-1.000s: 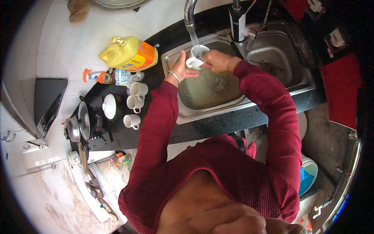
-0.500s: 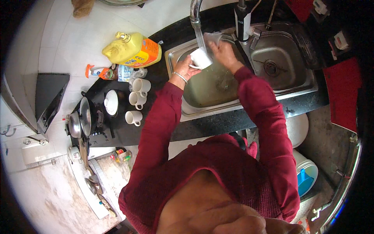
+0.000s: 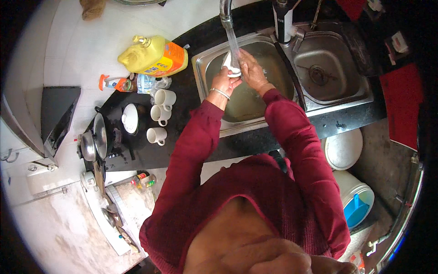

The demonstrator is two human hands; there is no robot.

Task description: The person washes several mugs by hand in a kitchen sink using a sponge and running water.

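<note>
A white mug (image 3: 233, 69) is tilted under the stream of water (image 3: 232, 42) from the metal tap (image 3: 226, 16), over the larger left basin (image 3: 248, 107). My left hand (image 3: 223, 83), with a bangle at its wrist, grips the mug from the lower left. My right hand (image 3: 252, 73) is pressed against the mug's right side, its fingers close around it. Whether anything lies between the right fingers and the mug is hidden. Cloudy water stands in the basin below. Left of the sink, more white mugs (image 3: 157, 136) stand on the black counter (image 3: 182, 107).
A yellow jug (image 3: 155, 55), an orange-headed spray bottle (image 3: 114, 83), a white lid (image 3: 130, 118) and a pan (image 3: 100, 135) are at the left. The smaller basin (image 3: 335, 91) adjoins on the right. A bucket with a blue scoop (image 3: 357, 210) stands below.
My right hand has come down and left onto the mug, which has turned more upright under the water. The pale translucent patch at the right fingertips no longer shows.
</note>
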